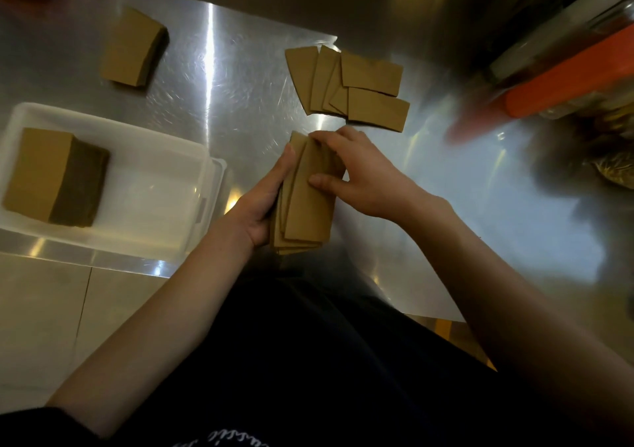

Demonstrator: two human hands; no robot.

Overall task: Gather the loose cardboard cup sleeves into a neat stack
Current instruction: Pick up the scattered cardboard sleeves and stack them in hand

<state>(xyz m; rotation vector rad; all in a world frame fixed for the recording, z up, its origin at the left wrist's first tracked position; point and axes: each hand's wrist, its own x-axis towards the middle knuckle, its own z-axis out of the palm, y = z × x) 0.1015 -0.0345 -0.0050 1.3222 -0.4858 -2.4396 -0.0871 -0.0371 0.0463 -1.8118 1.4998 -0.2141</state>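
Note:
A small, uneven bundle of brown cardboard cup sleeves lies near the front edge of the steel table, held between both hands. My left hand grips its left side from beneath. My right hand presses on its top, thumb and fingers spread across the upper sleeves. Just behind the bundle several loose sleeves lie fanned and overlapping on the table.
A white plastic bin at the left holds a tall neat stack of sleeves. Another stack of sleeves stands at the back left on the steel table. An orange-lidded container and blurred items crowd the right side.

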